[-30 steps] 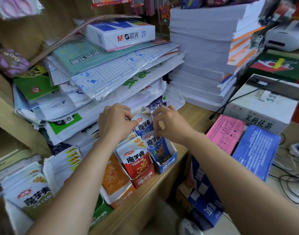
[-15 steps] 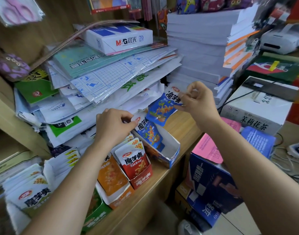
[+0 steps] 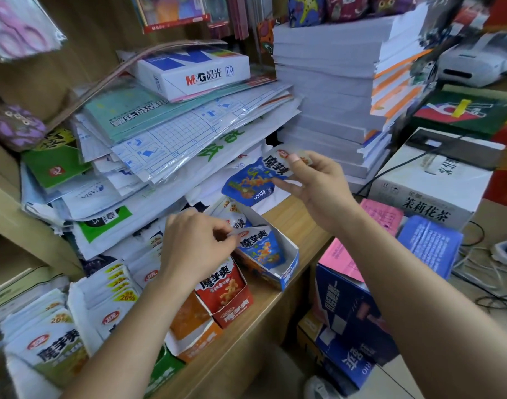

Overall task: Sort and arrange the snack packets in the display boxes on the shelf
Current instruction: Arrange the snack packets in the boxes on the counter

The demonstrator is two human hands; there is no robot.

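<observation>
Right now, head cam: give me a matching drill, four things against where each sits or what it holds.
Things
1. right hand
2. left hand
3. red packet
4. paper ream

Places or states
A. stands in the red box
B. lies atop the sheet pile
C. pinches the raised packet, in the air above the shelf
D. pinches the boxed packet in the blue box

Pairs: 1-C, 2-D, 3-A, 4-B

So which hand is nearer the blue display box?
Left. The left hand pinches a packet standing in the blue display box; the right hand holds another packet clear above it.
</observation>
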